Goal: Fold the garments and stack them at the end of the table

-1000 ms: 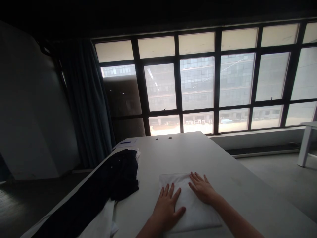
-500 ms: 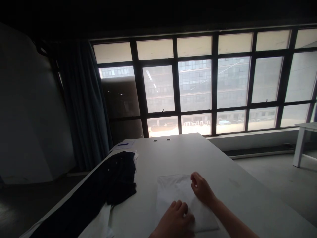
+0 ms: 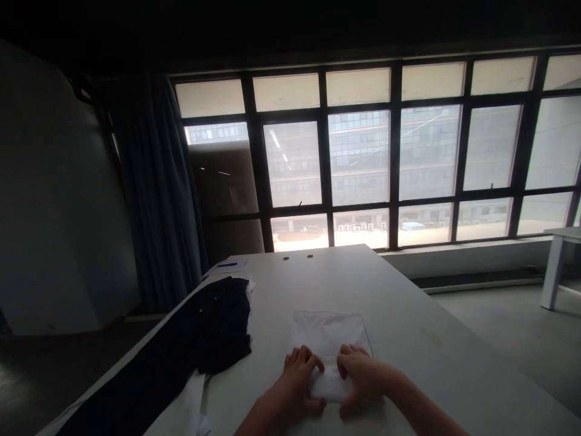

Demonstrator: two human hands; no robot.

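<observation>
A white folded cloth [image 3: 329, 327] lies on the white table in front of me, its near part doubled over into a thick fold. My left hand [image 3: 302, 378] grips the left end of that fold, fingers on top and thumb at the near side. On the opposite end, my right hand [image 3: 361, 378] holds the fold the same way. White fabric bulges between the two hands. Whether the cloth is a garment I cannot tell.
Dark clothing [image 3: 218, 327] lies along the table's left side, with white fabric [image 3: 188, 406] beside it. A pen [image 3: 227, 264] rests on paper at the far left corner. Two round holes sit near the far edge of the table [image 3: 318, 281]. Another table [image 3: 551, 272] stands right.
My right hand has come down and nearer from the cloth's far right corner. My left hand has shifted left. The cloth's near part is now folded over between both hands.
</observation>
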